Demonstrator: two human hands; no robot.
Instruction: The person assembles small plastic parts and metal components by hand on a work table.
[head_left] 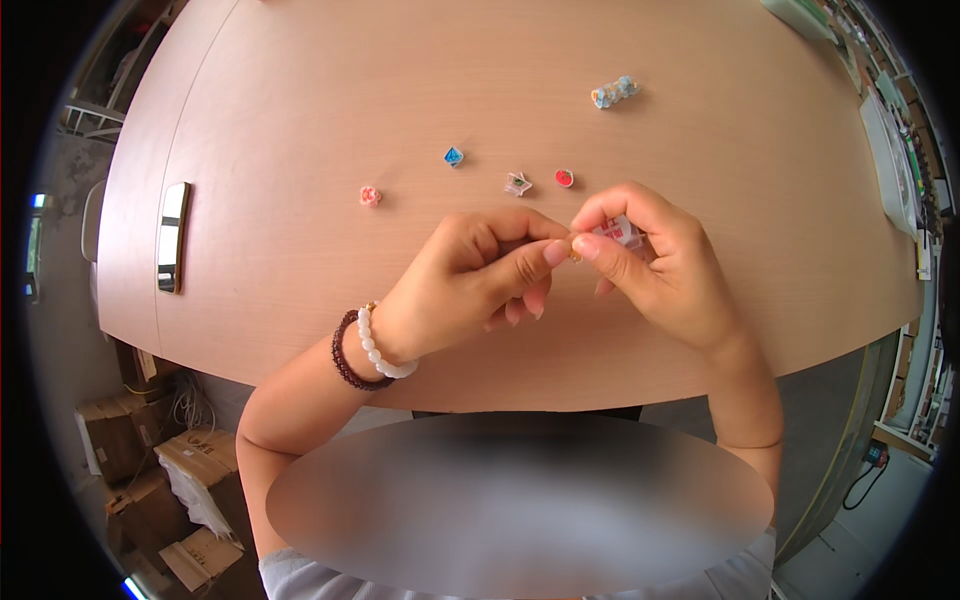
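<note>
Both hands meet over the near middle of the counter [300, 120]. Left hand [470, 285]: thumb and forefinger pinched shut at the tips, remaining fingers curled under; two bead bracelets [372, 348], one dark and one white, on the wrist. Right hand [650, 260]: thumb and forefinger also pinched, with a small clear piece with red marks [618, 232] held behind the fingers. Between the two pinches sits a tiny amber bit [575, 254], too small to identify; it appears to touch both sets of fingertips, and I cannot tell which hand actually carries it. Lying loose on the counter beyond the hands: pink flower charm [370, 195], blue charm [453, 156], pink-framed charm [517, 184], red charm [564, 177], and farther off a blue-and-orange cluster [614, 91]. A dark phone [172, 237] lies at the left edge. Judgement on progress: one piece in hand, five untouched, so the handling looks early, most pieces left.
</note>
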